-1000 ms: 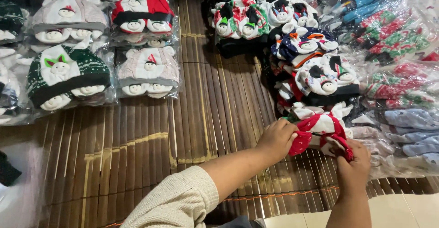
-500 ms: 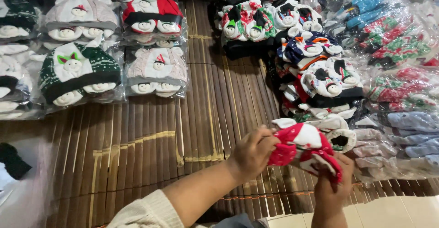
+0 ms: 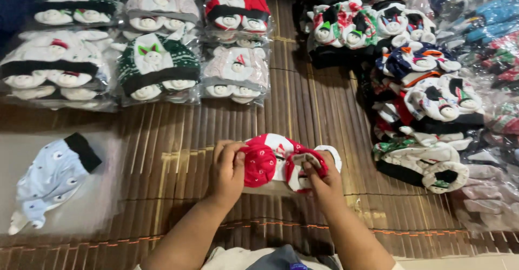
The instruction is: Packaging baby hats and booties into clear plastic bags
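Both my hands hold a red and white knitted sock pair (image 3: 278, 160) low over the bamboo mat (image 3: 178, 145), near the bottom middle of the head view. My left hand (image 3: 227, 170) pinches its left, red end. My right hand (image 3: 319, 177) grips its right end, fingers tucked into the white cuff. The piece is bunched between the two hands.
Bagged packs of animal-face socks (image 3: 157, 67) lie in rows at the back left. A loose pile of similar socks (image 3: 427, 97) stands at the right, with more bagged goods at the far right. A pale blue sock in a clear bag (image 3: 51, 178) lies at the left.
My hands have carried the red and white sock pair leftward, away from the right-hand pile to the middle of the mat. The view has also shifted left.
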